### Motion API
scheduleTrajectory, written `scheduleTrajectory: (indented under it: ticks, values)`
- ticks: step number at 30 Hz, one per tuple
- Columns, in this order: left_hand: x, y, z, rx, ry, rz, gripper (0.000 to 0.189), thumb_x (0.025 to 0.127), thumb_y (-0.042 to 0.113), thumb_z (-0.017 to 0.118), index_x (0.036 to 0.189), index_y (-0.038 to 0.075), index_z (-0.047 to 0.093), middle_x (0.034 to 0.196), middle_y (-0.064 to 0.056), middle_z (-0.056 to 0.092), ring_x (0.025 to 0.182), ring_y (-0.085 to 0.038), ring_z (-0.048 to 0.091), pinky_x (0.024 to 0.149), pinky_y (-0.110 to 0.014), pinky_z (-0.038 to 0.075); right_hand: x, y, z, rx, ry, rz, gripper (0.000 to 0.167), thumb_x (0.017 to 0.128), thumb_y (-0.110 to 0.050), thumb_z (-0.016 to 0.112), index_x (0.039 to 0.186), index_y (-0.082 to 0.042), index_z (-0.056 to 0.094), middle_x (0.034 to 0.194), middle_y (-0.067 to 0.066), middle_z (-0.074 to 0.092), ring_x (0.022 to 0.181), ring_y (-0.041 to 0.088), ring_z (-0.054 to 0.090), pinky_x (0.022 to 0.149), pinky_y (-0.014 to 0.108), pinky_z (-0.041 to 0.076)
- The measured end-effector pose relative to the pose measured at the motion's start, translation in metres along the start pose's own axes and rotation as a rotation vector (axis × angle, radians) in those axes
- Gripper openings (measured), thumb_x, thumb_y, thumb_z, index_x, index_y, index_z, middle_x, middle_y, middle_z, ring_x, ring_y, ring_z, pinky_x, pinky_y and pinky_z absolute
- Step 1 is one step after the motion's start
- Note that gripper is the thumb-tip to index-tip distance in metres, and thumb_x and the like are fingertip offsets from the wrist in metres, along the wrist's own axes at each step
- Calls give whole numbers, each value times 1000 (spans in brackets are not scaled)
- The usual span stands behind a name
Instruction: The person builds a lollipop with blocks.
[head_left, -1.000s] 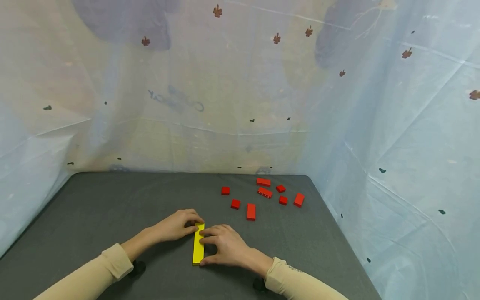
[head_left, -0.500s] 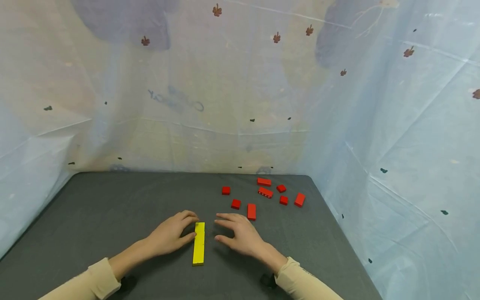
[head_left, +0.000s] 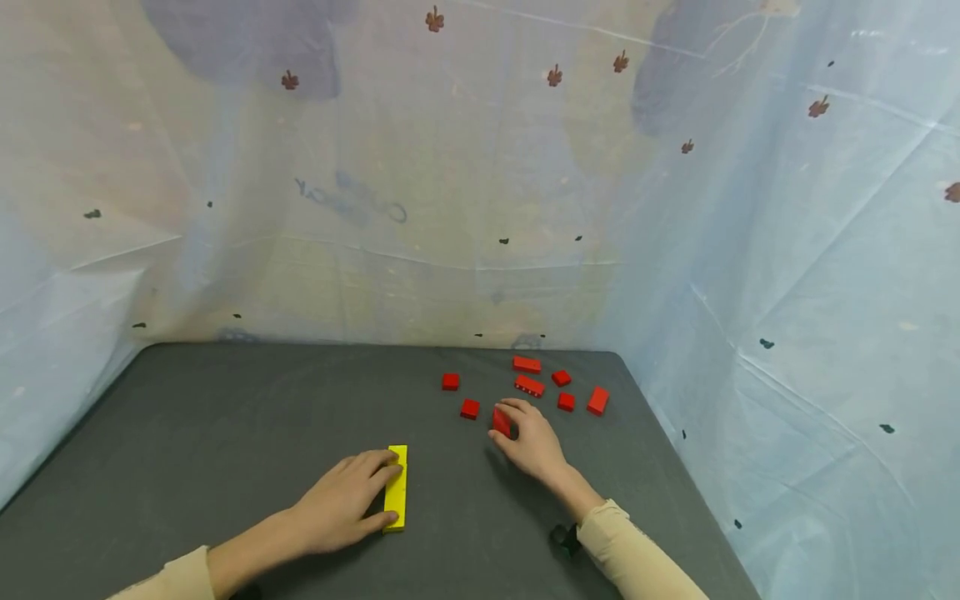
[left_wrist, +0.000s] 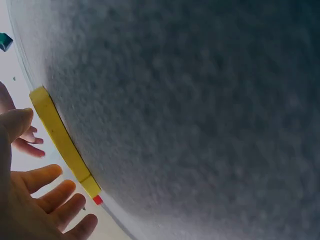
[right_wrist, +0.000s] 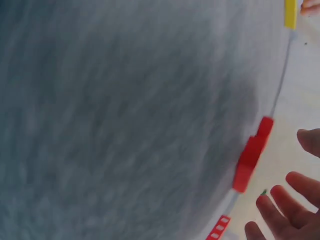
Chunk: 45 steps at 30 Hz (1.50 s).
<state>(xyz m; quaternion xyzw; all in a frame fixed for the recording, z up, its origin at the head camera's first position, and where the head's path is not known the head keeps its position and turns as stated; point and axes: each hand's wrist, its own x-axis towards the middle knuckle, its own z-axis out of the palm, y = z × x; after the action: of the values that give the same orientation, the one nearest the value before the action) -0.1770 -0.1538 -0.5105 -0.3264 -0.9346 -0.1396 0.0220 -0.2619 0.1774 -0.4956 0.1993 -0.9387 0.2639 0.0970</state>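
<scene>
A long yellow bar (head_left: 397, 493) lies lengthwise on the dark grey table in the head view; a seam crosses it near its far end. My left hand (head_left: 341, 504) hovers at its left side, thumb by the near end and fingertips overlapping the far half. The left wrist view shows those fingers spread loosely beside the yellow bar (left_wrist: 62, 140). Farther right, my right hand (head_left: 531, 442) reaches over a red brick (head_left: 501, 422), thumb and fingers on either side of it. In the right wrist view the relaxed fingers (right_wrist: 285, 205) stand apart from the red brick (right_wrist: 247, 165).
Two small red bricks (head_left: 469, 409) lie left of the right hand. Beyond it are several more, including one with white dots along its side (head_left: 529, 385) and one near the right edge (head_left: 597, 401). A translucent printed curtain (head_left: 420, 208) surrounds the table.
My right hand has left the yellow bar and moved right and away to the red brick. My left hand let go of the far end and slid nearer along the bar.
</scene>
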Motion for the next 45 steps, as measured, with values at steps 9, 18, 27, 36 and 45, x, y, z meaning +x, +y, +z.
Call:
scheduleTrajectory:
  ticks: [9,18,27,36,45]
  values:
    - [-1,7,2,11,-43,1,73,98,57,65,151,8,55,158,-12,45,145,-32,44,114,-55,41,7,15,3,-75,-53,122,55,93,-36,79,136,-4,67,131,15,63,118,34,62,95,53,55]
    - [-1,7,0,-14,-58,19,72,100,54,65,152,6,53,160,-14,42,145,-33,43,114,-55,41,11,19,6,-131,-99,156,58,92,-43,79,137,-8,68,124,13,64,110,31,62,91,51,54]
    - [1,6,0,-24,-78,9,74,100,57,63,153,7,53,161,-13,41,146,-33,42,114,-55,41,10,18,4,-112,-97,143,53,92,-34,80,135,-6,69,115,11,66,100,27,63,83,46,55]
    - [1,5,1,-44,-94,6,74,100,58,63,152,7,53,160,-13,42,145,-33,44,113,-55,43,7,21,1,-33,-56,129,39,91,-18,80,127,-2,74,111,11,68,86,19,67,72,35,58]
    - [1,5,0,-45,-89,4,73,99,55,66,151,6,54,159,-13,43,145,-33,45,113,-55,43,8,24,-4,60,-14,155,32,91,-10,74,122,-3,77,109,12,69,76,13,59,65,29,52]
